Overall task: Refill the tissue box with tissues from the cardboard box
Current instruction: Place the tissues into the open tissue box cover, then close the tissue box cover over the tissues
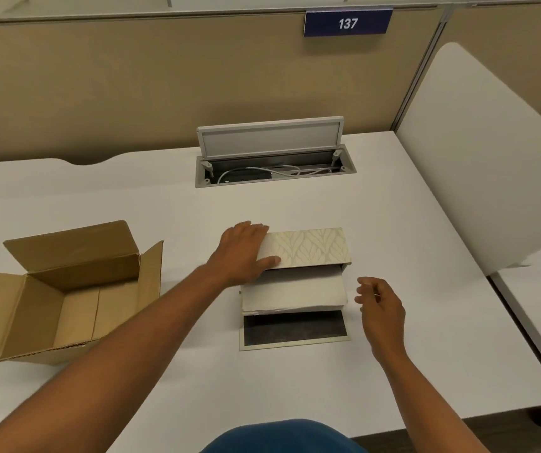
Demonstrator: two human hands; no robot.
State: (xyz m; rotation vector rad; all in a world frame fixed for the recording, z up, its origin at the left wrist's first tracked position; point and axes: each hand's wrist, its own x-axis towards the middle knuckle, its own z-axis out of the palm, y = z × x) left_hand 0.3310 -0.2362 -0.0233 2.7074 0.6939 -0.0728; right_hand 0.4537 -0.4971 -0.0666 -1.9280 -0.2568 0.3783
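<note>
My left hand lies flat and spread over the left end of the tissue box, fingers over its top edge, thumb along the front; it pins the box rather than grips it, so the box should not slide while I work at its open side; the box lies on its side with the leaf-patterned face up and its opening toward me. The stack of tissues sits partly inside that opening, its near half out on the desk; my guess is that it needs a push to seat fully. My right hand hovers just beside the stack's right end, fingers loosely curled and apart, holding nothing, placed as if to guide or press the stack in. The flat lid with its dark inner face lies on the desk directly in front of the stack, touching or just under its near edge; I cannot tell which.

The cardboard box stands well to the left, flaps open, and looks empty. The desk is plain white; a cable tray stands open at the back; beige partitions enclose the place, one bearing a blue sign reading 137.
</note>
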